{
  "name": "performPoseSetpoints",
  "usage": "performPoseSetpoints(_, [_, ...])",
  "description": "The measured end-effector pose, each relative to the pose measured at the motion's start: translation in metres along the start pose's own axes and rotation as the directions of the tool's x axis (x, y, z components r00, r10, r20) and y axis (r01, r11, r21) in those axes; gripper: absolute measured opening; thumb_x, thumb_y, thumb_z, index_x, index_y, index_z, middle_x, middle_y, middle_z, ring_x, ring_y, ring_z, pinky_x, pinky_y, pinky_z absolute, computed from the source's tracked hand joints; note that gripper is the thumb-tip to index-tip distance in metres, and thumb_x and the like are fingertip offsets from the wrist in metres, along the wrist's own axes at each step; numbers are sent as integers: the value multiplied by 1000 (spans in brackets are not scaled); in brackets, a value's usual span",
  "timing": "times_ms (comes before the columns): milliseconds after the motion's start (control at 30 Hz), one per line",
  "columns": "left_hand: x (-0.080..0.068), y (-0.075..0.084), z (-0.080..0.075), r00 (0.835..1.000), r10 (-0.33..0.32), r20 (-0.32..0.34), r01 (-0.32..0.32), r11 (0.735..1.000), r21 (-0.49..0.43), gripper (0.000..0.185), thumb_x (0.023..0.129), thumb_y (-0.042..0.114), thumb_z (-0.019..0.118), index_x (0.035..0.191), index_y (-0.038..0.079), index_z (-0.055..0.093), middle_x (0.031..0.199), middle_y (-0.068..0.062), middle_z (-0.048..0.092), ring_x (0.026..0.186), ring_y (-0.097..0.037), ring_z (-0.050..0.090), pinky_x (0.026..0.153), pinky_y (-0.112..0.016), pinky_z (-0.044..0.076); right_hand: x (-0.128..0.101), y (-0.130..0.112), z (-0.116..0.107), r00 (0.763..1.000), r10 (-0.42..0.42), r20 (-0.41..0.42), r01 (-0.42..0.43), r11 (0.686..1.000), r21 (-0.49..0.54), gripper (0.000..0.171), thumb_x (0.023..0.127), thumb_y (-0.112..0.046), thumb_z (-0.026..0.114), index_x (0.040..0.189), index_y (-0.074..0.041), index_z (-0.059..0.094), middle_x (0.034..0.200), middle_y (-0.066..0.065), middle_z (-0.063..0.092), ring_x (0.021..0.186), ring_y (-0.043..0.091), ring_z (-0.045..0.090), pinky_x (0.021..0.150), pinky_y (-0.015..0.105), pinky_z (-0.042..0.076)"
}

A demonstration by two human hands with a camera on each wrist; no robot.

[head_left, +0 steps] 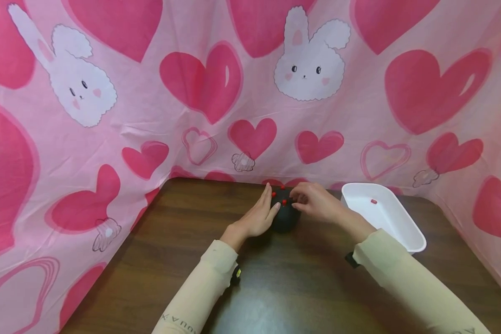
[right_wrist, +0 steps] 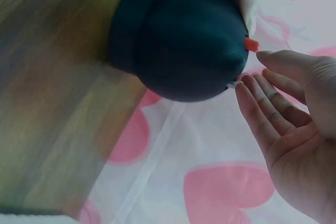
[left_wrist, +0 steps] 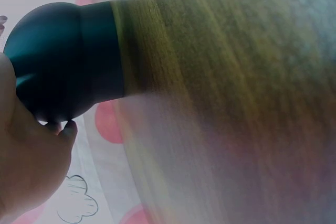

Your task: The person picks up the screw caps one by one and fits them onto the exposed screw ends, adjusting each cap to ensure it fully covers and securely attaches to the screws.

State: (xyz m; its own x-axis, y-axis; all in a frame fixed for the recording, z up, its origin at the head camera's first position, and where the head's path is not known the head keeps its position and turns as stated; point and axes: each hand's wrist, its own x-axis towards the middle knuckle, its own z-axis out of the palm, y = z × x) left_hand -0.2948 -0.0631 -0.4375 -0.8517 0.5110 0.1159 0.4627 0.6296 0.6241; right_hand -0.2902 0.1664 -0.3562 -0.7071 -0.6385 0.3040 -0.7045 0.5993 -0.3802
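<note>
A dark round-topped object (head_left: 285, 220) with a narrower cylindrical base (left_wrist: 102, 51) stands upright on the table, small red pegs (head_left: 284, 202) sticking out of its top. My left hand (head_left: 259, 217) steadies its left side with straight fingers, the thumb lying across the near side. At the upper right of the dome, my right hand (head_left: 315, 202) has its thumb and fingertips drawn together around a small red peg, mostly hidden by the fingers. In the right wrist view one red peg (right_wrist: 252, 44) stands out beside the right thumb (right_wrist: 286, 64).
To the right stands a white tray (head_left: 417, 242) with a small red piece (head_left: 373, 201) in it. The brown wooden table (head_left: 183, 260) ends at a pink curtain (head_left: 208, 153) with hearts and rabbits, behind and at both sides. The right forearm passes in front of the tray.
</note>
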Motion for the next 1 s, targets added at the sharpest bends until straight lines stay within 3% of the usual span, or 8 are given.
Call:
performPoseSetpoints(167, [1,1,-1,1000,3,-10,-3,1000,9,78,110,49,30,163,3,-4,172,-7,-9,158,-21,1,126,-42,12,-3,0,-13,1000,18,-3,-18,1000,-23,25,82,-1,84,105,0,75,95,10,72,82,22,71,78,42,62])
performPoseSetpoints(633, [-2,2,-1,1000,-6,-2,6,1000,-1,79,110,51,30,164,6,-5,172,-6,-10,158,-19,-1,126,-41,12,-10,14,-41,1000,15,-26,-17,996,-92,17,82,-3,83,96,-3,75,87,5,71,78,20,68,73,41,61])
performPoseSetpoints(1000, [-2,2,-1,1000,-9,7,9,1000,4,79,110,51,30,164,8,-8,172,-4,-11,158,-18,-2,126,-38,10,-19,26,-60,997,54,-53,-59,993,-104,15,84,-3,81,98,-1,75,91,12,72,82,25,69,76,46,61])
